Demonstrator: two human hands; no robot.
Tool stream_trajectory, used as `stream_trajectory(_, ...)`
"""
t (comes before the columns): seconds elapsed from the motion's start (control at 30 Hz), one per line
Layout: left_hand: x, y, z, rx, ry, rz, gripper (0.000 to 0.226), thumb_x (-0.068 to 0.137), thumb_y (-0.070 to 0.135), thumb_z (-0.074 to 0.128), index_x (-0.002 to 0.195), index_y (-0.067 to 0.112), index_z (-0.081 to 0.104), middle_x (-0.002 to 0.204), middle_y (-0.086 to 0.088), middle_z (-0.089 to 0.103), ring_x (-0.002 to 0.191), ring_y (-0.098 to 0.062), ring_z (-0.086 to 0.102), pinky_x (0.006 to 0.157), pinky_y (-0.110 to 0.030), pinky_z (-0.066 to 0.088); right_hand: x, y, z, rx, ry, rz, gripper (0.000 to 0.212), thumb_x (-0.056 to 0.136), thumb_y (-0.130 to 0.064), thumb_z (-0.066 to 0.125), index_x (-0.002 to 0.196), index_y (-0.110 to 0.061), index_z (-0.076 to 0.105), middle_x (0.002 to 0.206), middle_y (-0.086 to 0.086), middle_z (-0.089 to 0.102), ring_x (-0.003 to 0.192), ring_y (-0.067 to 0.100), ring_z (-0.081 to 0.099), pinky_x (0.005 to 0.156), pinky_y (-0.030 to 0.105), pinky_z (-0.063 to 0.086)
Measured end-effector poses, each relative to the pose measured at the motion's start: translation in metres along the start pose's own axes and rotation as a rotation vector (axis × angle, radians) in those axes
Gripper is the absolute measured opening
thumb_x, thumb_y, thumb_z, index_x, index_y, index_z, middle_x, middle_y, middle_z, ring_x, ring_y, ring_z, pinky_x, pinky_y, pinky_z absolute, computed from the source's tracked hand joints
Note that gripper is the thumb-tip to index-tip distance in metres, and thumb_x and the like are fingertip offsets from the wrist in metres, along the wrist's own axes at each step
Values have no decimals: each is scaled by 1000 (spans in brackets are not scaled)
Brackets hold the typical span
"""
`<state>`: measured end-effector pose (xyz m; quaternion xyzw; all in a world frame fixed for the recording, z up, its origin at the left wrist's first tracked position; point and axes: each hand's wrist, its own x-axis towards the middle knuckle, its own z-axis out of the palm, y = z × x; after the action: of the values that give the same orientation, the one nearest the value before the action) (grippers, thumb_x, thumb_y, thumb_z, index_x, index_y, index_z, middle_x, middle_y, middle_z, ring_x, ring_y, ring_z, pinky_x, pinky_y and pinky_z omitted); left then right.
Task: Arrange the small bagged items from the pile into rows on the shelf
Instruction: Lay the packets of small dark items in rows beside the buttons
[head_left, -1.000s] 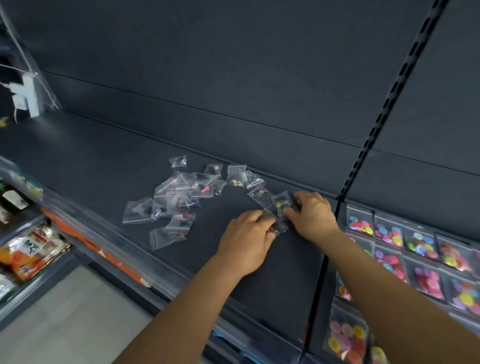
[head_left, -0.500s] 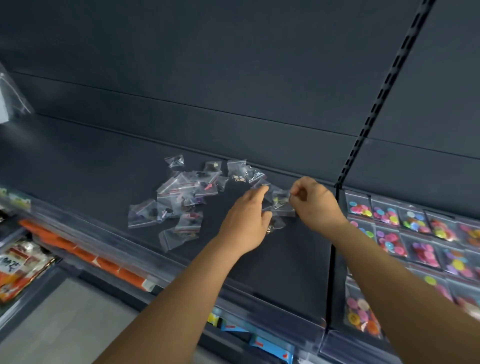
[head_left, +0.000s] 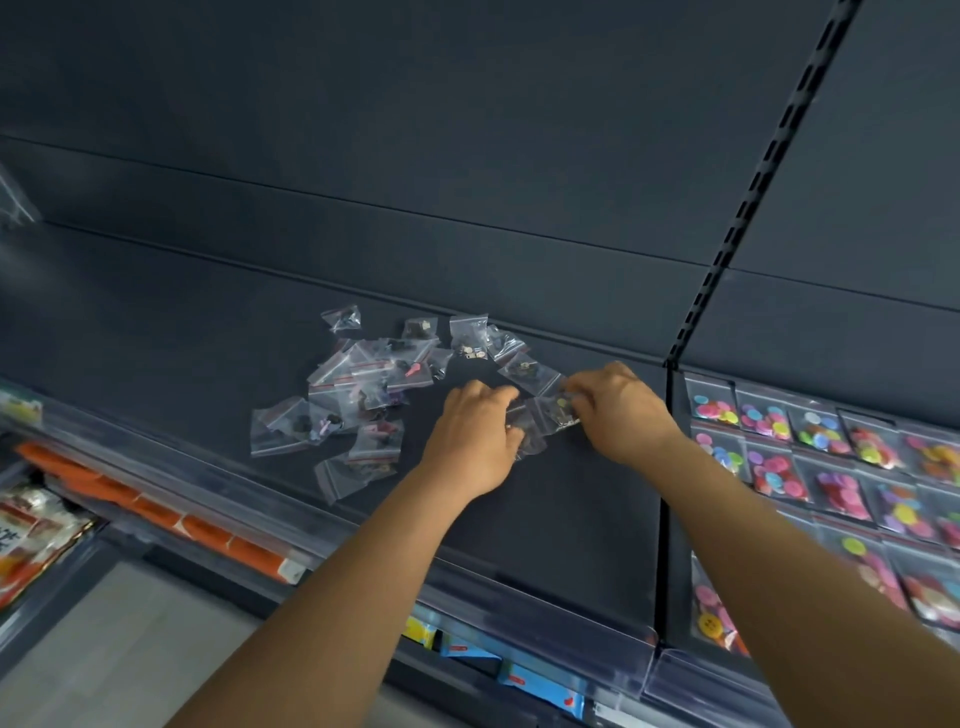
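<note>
Clear plastic was what your hands met: your right hand (head_left: 621, 410), just right of frame centre, had its fingers curled down on a small bag (head_left: 563, 410) with dark and yellowish bits inside, pinching its right edge against the dark shelf (head_left: 571, 530). Your left hand (head_left: 475, 436) lay knuckles-up just beside it, fingers bent over another small bag (head_left: 527, 434) at their tips; whether it gripped that bag or only pressed on it, I could not tell. Both bags sat touching, between your two hands. Left of your left hand, the loose pile (head_left: 363, 395) of little zip bags sprawled across the shelf, several overlapping. At the right edge of the frame, packets of coloured buttons (head_left: 779, 457) lay in tidy rows on the neighbouring shelf section.
</note>
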<state>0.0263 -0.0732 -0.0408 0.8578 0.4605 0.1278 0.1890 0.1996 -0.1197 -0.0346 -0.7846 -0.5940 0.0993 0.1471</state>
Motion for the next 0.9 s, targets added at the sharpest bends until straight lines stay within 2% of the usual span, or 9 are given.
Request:
stream_trajectory(0.07,0,1,-1,51,15,-91,49,95,39,48,136,14,42,130,-8,43,123,-26,36,93,-38,40,0,-1,-1,-13,-56,-101,31,95,-17,43,120,-26,59,125,0,49,115,26,46,97,37,41)
stream_trajectory(0.13,1,4,0,117,0,-160,53,93,46,48,131,9,45,128,-10,43,122,-27,37,91,-38,41,1,-2,0,-6,-125,-154,29,93,-14,43,115,-23,60,120,-4,54,116,25,45,100,41,40)
stream_trajectory(0.23,3,8,0,80,-1,-174,48,90,41,56,126,8,50,125,-12,48,118,-29,44,89,-38,43,2,-4,-1,78,-100,-8,34,88,-17,56,121,-25,57,119,-1,56,111,23,51,90,33,46)
stream_trajectory(0.37,2,9,0,-42,-23,-212,33,88,29,63,111,7,57,112,-11,61,100,-29,58,73,-35,46,-2,-7,1,148,-118,144,19,83,-17,60,101,-19,60,88,-2,58,77,16,54,51,21,38)
stream_trajectory(0.47,-2,10,1,-44,-37,-174,17,87,24,61,89,7,61,93,-11,66,76,-26,58,57,-33,42,-12,-8,4,220,-72,161,10,82,-17,60,91,-19,59,77,-7,56,71,11,52,49,17,34)
stream_trajectory(0.6,-11,10,1,-179,29,-92,12,91,22,54,97,14,60,99,-6,56,88,-25,56,66,-30,42,-30,-12,2,387,35,213,9,81,-16,64,80,-14,54,68,-7,54,58,6,48,45,18,35)
stream_trajectory(0.67,-15,14,-1,-310,60,-38,5,91,19,53,91,17,57,91,1,60,83,-20,58,64,-28,43,-41,-14,-3,492,102,247,10,80,-16,64,85,-11,55,68,-1,58,54,9,50,40,15,38)
stream_trajectory(0.8,-21,38,-6,-547,81,45,9,88,16,57,87,25,56,74,12,60,63,-6,56,50,-13,39,-68,-13,-20,694,216,307,11,79,-15,62,83,-25,59,67,-5,62,52,7,51,44,18,42)
stream_trajectory(0.9,-25,66,-4,-702,58,99,20,86,12,60,92,31,56,77,12,62,60,0,55,46,-9,39,-92,-4,-36,817,287,354,3,80,-15,64,83,-15,64,65,-3,60,56,8,51,53,22,45)
